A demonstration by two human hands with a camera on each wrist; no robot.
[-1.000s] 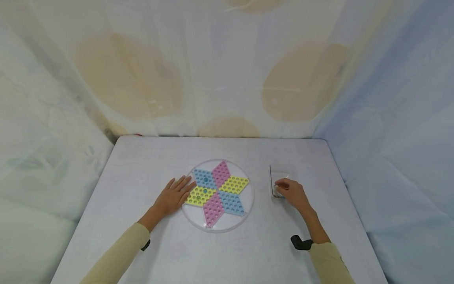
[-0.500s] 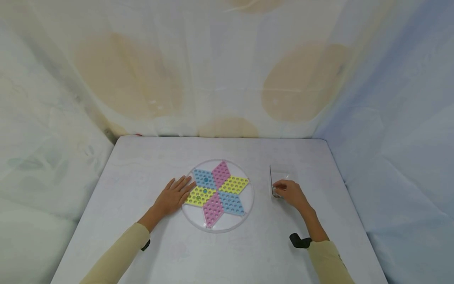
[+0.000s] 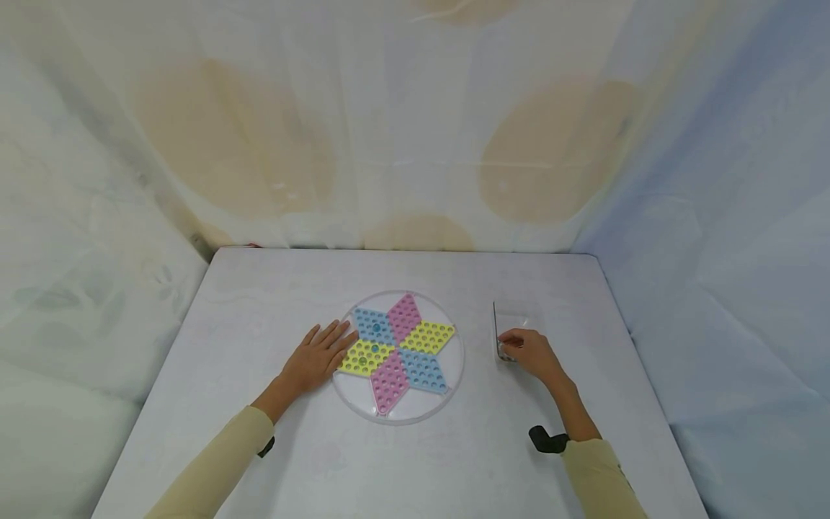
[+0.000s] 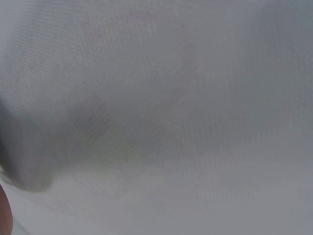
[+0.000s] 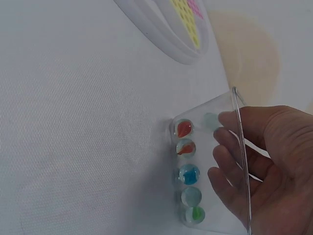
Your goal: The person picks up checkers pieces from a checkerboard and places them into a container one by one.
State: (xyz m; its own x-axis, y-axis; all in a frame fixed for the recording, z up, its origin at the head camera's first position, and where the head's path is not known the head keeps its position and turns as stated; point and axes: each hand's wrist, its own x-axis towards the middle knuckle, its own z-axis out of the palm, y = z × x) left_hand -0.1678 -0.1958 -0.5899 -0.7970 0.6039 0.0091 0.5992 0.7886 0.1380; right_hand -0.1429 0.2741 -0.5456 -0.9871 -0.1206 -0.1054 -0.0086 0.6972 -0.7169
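The work surface is a white table (image 3: 337,461). A round game board (image 3: 418,367) lies flat near its middle, bearing a six-pointed star of perforated pink, yellow and blue segments. Three marbles sit in its holes: a blue marble (image 3: 377,328) in the far-left blue segment, then a second blue marble (image 3: 375,349) and a pale greenish marble (image 3: 363,362) in the left yellow segment.

Left hand (image 3: 319,358): palm down at the board's left side, fingers extended and slightly spread, fingertips over the board's edge.

Right hand (image 3: 533,351): well apart from the left, fingers bent, tips inside a transparent box (image 3: 515,317). The box stands on the table to the right of the board, apart from it. Along one side of it lies a row of five marbles (image 5: 190,174) — red, orange-red, blue, clear and green. A pale marble (image 5: 210,121) shows at the right fingertips; whether they pinch it, I cannot tell.

Both sleeves (image 3: 220,461) are pale yellow-green, and a black wrist mount (image 3: 547,440) projects beside the right one. A pale curtain (image 3: 402,108) with tan circles hangs behind the table.
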